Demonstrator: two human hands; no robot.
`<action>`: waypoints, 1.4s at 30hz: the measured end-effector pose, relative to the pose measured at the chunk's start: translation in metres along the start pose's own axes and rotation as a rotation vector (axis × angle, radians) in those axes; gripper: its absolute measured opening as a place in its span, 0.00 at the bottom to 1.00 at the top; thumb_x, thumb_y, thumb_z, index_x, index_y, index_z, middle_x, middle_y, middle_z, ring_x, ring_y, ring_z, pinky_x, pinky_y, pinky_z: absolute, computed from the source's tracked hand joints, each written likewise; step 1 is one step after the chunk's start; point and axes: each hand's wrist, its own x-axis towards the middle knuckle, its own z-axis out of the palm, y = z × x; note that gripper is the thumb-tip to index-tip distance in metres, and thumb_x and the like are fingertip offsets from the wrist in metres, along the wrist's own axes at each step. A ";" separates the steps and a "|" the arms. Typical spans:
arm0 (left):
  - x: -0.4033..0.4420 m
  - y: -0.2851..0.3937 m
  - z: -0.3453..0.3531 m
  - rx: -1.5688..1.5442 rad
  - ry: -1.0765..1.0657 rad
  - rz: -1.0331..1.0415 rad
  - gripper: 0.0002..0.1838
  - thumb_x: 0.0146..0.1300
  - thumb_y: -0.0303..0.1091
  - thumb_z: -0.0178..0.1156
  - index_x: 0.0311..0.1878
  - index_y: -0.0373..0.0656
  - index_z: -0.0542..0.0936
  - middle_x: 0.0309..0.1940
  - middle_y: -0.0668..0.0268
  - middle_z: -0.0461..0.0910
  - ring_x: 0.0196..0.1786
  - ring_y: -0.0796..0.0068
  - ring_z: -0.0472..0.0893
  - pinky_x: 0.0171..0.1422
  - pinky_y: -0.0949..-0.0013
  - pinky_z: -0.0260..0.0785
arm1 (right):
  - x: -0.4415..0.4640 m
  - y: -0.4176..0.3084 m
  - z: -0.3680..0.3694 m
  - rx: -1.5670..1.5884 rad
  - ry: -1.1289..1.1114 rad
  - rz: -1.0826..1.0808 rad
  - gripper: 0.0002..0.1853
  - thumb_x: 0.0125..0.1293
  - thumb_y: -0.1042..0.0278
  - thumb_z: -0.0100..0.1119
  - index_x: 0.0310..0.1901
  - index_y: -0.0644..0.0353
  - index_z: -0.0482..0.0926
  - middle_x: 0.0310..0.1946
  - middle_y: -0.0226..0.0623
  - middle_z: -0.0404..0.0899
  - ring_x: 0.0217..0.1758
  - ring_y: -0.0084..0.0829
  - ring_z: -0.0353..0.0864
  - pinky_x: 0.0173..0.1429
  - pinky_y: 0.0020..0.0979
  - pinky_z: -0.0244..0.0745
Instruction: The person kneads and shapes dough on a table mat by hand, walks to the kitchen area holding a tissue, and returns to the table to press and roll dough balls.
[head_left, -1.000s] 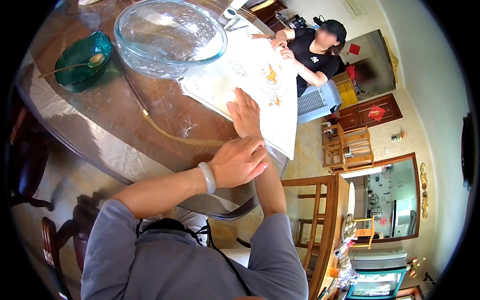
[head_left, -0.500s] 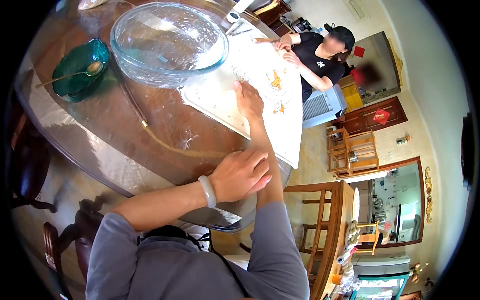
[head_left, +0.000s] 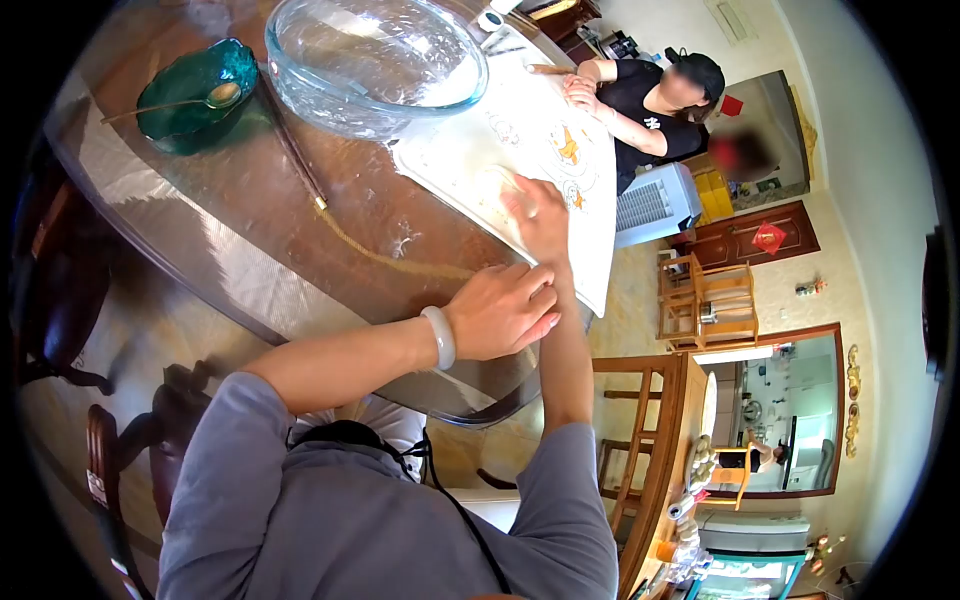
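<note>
My left hand [head_left: 502, 312], with a pale bangle at the wrist, has its fingers curled in with nothing visible in them. It lies against my right forearm. Motion blurs my right hand [head_left: 538, 215], whose fingers look extended over the near edge of the white mat [head_left: 455, 150] with orange cartoon prints. Beside its fingertips is a pale, rounded, dough-like lump [head_left: 494, 184], partly covered. A large clear glass bowl [head_left: 375, 105] stands at the mat's left. Further left, a green bowl [head_left: 185, 125] carries a spoon [head_left: 222, 95] across it.
A brown stick with a tan cord [head_left: 345, 237] lies on the table [head_left: 350, 200]. Across the mat, a person in a black top [head_left: 640, 110] has both hands together near a wooden rolling pin [head_left: 552, 70]. At the right stand a wooden table [head_left: 655, 430] and a grey-blue appliance [head_left: 650, 205].
My right hand has shifted over the mat and is now blurred. My left hand remains at my right forearm. The whole view has moved slightly, and a person now shows in the far doorway.
</note>
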 end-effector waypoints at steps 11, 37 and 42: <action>0.002 -0.003 -0.002 0.015 0.005 -0.008 0.13 0.57 0.38 0.61 0.37 0.38 0.75 0.40 0.60 0.71 0.40 0.62 0.76 0.42 0.61 0.72 | 0.053 0.005 0.049 -0.228 -0.251 0.109 0.32 0.74 0.43 0.26 0.62 0.62 0.67 0.62 0.51 0.67 0.67 0.47 0.64 0.66 0.45 0.63; -0.001 -0.006 0.001 0.066 0.050 0.015 0.12 0.57 0.40 0.61 0.33 0.40 0.77 0.41 0.61 0.71 0.36 0.65 0.76 0.40 0.65 0.71 | 0.082 0.036 0.050 -0.082 -0.250 0.322 0.40 0.69 0.33 0.17 0.70 0.54 0.59 0.74 0.44 0.48 0.78 0.44 0.41 0.77 0.40 0.39; -0.001 -0.005 0.001 0.064 0.040 0.024 0.12 0.56 0.39 0.62 0.34 0.39 0.77 0.41 0.60 0.71 0.36 0.65 0.76 0.39 0.64 0.71 | 0.029 -0.002 0.021 0.044 -0.408 0.183 0.37 0.71 0.36 0.16 0.70 0.52 0.59 0.74 0.42 0.48 0.78 0.42 0.40 0.77 0.38 0.39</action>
